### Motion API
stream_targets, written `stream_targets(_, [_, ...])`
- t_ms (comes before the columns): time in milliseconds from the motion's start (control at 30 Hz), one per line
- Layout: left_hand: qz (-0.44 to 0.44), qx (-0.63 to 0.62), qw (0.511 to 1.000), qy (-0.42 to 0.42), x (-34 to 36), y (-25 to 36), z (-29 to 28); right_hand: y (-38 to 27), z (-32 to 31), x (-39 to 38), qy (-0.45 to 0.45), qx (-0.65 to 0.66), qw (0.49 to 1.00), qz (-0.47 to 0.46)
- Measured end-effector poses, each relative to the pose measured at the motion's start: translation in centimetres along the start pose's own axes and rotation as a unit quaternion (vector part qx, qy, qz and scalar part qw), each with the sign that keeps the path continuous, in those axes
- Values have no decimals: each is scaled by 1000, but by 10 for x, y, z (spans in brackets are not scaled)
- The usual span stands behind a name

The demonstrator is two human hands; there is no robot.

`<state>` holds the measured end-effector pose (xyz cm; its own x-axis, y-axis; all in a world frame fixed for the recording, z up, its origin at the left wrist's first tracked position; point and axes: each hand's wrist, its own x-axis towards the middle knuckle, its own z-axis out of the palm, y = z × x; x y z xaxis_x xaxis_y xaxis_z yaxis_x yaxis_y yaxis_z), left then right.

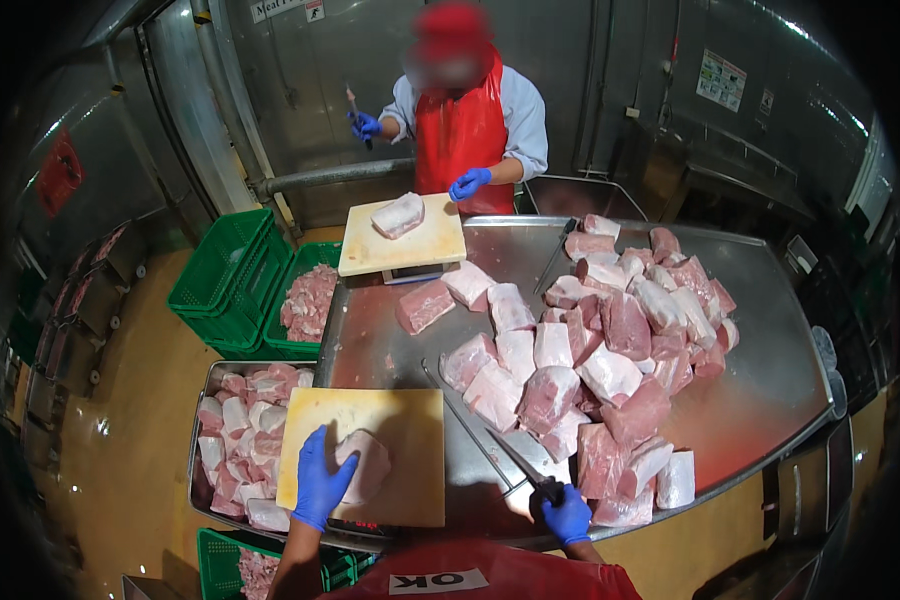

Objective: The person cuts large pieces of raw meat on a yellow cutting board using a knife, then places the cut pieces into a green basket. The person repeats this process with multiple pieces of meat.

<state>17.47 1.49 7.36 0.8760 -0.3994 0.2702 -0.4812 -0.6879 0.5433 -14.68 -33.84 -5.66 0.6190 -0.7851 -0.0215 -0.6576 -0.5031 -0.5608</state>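
Note:
On a yellowish cutting board [410, 480] at the lower middle, my left hand [322, 480] in a blue glove grips the left side of a pale pink meat piece [365, 465]. My right hand [567, 520], also gloved in blue, is closed on the black handle of a knife [518, 458], its blade angled up and left over the steel table [790, 400]. A long thin metal rod [460, 415] lies between the board and a large heap of pork pieces [625, 325].
Across the table a co-worker [455, 135] in a red apron holds a knife, beside another board [400, 255] with meat. At left are green crates [215, 285] and a metal bin of meat [235, 430]; another green crate [220, 560] sits below. Metal carts [95, 310] line the left wall.

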Motion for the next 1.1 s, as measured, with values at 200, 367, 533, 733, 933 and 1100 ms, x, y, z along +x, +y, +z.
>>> stream_targets(200, [13,-78,996,45,-12,14,1,-14,19,4,-56,233,970,42])
stream_targets(367, [102,-97,989,37,0,53,13,-54,12,20,-37,354,934,26])
stream_targets(533, [82,-197,976,-43,-8,71,40,-119,9,47,-31,356,929,-102])
stream_targets(733, [94,-297,943,-121,-3,113,75,-198,-31,41,-80,327,928,-161])
stream_targets(933, [-40,-291,932,-211,14,145,59,-210,-33,37,-46,241,940,-235])
stream_targets(1100, [-115,-398,899,-141,11,147,69,-222,-36,31,-63,202,945,-250])
